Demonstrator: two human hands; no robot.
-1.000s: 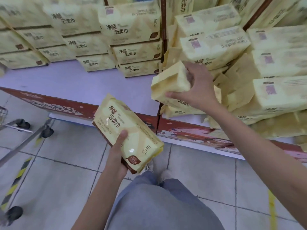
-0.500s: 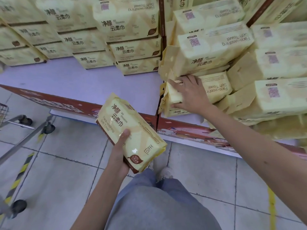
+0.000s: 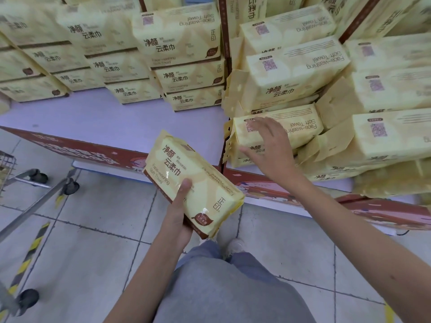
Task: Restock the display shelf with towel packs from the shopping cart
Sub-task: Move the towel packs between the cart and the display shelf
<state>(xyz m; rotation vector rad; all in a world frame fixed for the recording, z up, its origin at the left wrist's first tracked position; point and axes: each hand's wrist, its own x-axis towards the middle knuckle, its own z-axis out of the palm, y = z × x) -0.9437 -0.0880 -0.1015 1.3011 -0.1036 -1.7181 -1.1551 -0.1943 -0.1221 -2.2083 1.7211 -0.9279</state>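
A person's left hand (image 3: 179, 214) clamps a yellow towel pack (image 3: 198, 180), thumb on top, just before the shelf (image 3: 105, 117) front edge. The right hand (image 3: 270, 148), fingers spread apart, hovers at a shelved pack (image 3: 300, 127) near that edge.

Front pale yellow plastic towel pack (image 3: 205, 178): cream blotches, brown lettering, dark brown edge band, brown leaf badge at one corner. Stacked shelf packs (image 3: 182, 40): same pale yellow/cream, brown print, greyish-purple QR squares on the top faces. Flat shelf deck (image 3: 105, 117): plain pale lilac. Shelf front strip (image 3: 77, 148): dark red, pale pink/white graphics. Upright shelf divider (image 3: 226, 54): dark brown. Tiled floor (image 3: 98, 229): light grey, dark grout lines. Floor tape (image 3: 30, 250): yellow/black diagonal stripes. Metal shopping cart frame (image 3: 30, 213): bare grey. Round cart wheel (image 3: 29, 298): black. Trousers (image 3: 228, 290): grey-blue. Shoe (image 3: 235, 245): off-white.
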